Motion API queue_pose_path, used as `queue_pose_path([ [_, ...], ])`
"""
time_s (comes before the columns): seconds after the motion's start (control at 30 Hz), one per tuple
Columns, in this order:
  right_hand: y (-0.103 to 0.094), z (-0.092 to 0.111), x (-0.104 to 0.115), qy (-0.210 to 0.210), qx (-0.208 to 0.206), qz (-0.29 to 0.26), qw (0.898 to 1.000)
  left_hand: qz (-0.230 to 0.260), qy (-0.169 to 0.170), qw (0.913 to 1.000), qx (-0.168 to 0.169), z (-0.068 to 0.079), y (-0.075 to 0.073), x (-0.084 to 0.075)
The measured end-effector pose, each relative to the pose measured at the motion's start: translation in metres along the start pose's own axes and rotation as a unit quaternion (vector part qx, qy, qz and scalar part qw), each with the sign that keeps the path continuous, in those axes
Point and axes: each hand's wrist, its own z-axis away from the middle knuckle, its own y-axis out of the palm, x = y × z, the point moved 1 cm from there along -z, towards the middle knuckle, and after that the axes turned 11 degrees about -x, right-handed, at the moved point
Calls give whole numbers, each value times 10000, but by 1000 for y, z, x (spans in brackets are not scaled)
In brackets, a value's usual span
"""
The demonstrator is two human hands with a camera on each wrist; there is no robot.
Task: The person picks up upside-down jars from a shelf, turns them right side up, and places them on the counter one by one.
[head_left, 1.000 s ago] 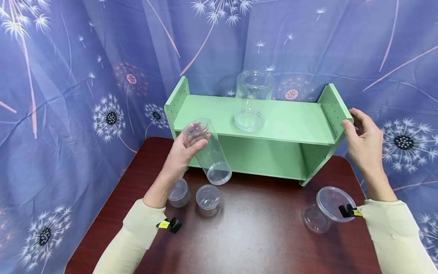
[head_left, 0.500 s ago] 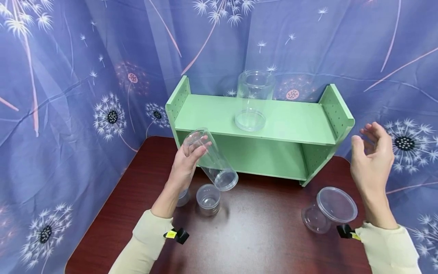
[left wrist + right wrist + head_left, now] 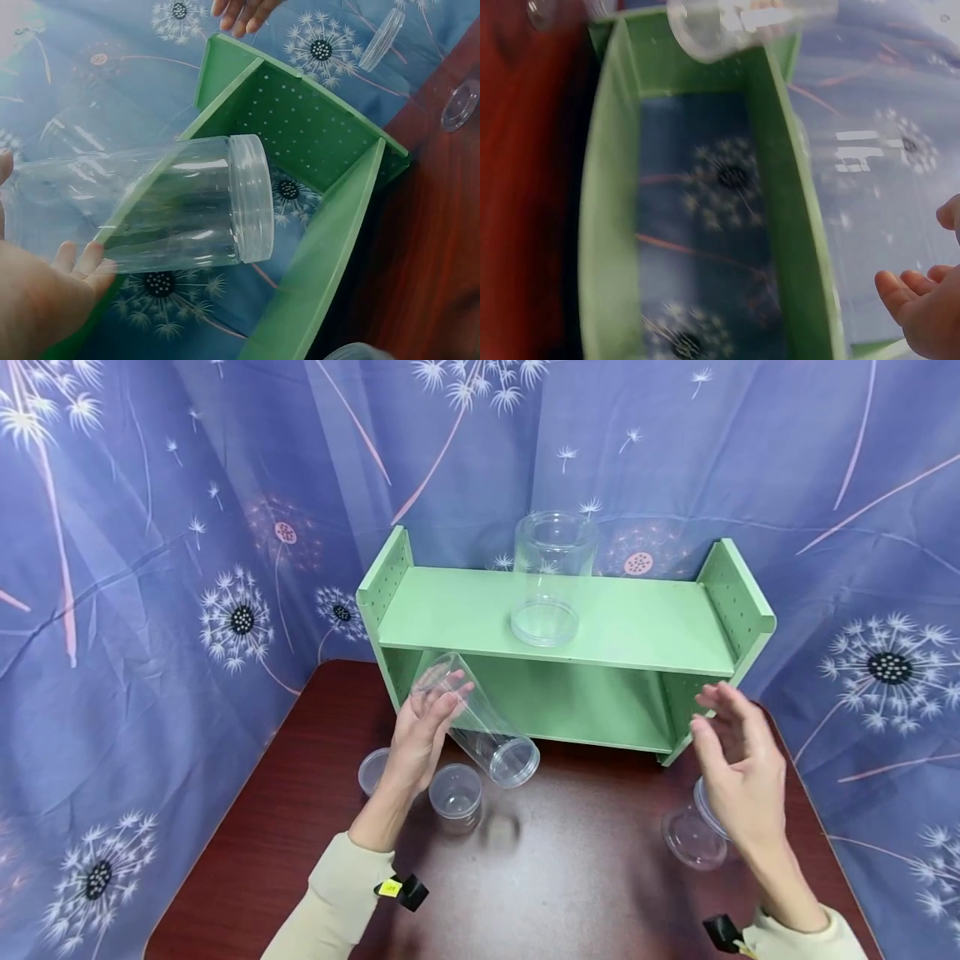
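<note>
My left hand (image 3: 420, 727) grips a tall clear plastic jar (image 3: 491, 731) near its upper end. The jar is tilted, its ribbed, ring-like end pointing down and to the right, in front of the shelf's lower opening. In the left wrist view the jar (image 3: 187, 206) lies across the fingers. My right hand (image 3: 742, 768) hangs in the air with loosely bent fingers and holds nothing. Below it is a clear flared container (image 3: 693, 839), partly hidden by the hand. A wide clear jar (image 3: 551, 585) stands upright on the top board of the green shelf (image 3: 645, 627).
Two small clear tubs stand on the dark red table (image 3: 555, 877): one tub (image 3: 456, 797) right of the left forearm, the other tub (image 3: 372, 770) partly behind it. A blue dandelion-print curtain (image 3: 247, 468) hangs close behind the shelf and along the sides.
My right hand has let go of the shelf's right side and moved left and toward me. The left hand has brought the tall jar lower and to the right, tilting it further.
</note>
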Motion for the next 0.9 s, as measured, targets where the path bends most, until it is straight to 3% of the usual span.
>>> queue_pose_path([
  [0.3, 22, 53, -16, 560, 1124, -206, 9919, 424, -130, 9989, 147, 11, 0, 16],
  [0.6, 42, 94, -34, 975, 1665, -508, 9799, 561, -187, 9981, 187, 17, 5, 28],
  [0.9, 57, 115, -43, 1363, 1963, -688, 9686, 796, -223, 9962, 268, 25, 11, 38],
])
